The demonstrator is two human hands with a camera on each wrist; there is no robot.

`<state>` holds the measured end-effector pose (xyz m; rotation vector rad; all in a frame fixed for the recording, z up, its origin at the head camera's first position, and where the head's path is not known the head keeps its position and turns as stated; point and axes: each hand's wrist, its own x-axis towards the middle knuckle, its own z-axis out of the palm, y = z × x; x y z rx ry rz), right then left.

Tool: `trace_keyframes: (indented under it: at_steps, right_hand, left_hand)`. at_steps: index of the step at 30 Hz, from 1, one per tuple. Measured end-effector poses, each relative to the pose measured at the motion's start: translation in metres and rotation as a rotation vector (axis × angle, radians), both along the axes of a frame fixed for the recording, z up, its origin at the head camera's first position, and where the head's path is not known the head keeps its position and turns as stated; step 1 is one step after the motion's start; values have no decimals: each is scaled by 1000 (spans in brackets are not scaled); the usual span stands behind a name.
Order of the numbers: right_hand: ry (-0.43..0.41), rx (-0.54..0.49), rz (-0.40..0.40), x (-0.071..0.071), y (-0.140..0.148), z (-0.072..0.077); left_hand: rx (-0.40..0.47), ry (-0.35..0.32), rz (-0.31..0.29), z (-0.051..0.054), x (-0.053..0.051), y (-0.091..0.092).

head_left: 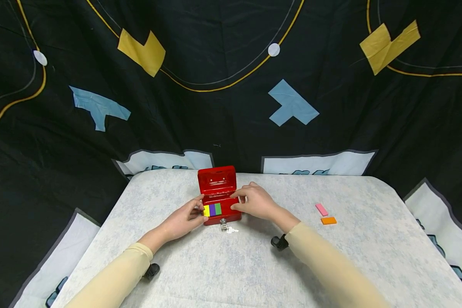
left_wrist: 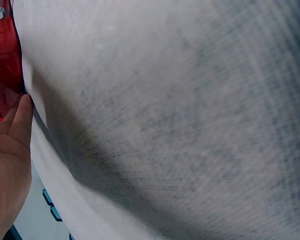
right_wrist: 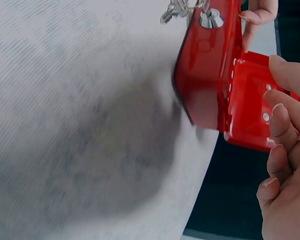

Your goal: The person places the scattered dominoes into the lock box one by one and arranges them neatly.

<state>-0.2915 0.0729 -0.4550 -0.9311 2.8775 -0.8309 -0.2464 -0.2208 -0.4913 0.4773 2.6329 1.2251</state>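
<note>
At centre frame, we see a red box with its lid up, the left hand touching its side straight-fingered, the right hand released at its right edge; only the head view shows three coloured blocks inside.

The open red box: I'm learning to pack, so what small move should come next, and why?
Probably move the right hand toward the pink block: it and the orange block lie on the table, while the yellow block, purple block and green block sit side by side in the box, with bare space beside them.
</note>
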Motion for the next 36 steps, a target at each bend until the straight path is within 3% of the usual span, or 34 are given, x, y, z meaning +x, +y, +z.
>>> trace_keyframes:
  at_steps: [15,26,36]
  right_hand:
    - [-6,-27,-58,5,40,7]
    - [-13,-53,-70,11,71,2]
    - [-58,-58,-143,23,118,-8]
  left_hand:
    - [-8,18,1,-3,-2,-1]
    - [-15,11,9,-3,-1,1]
    - [-20,16,19,-3,-2,1]
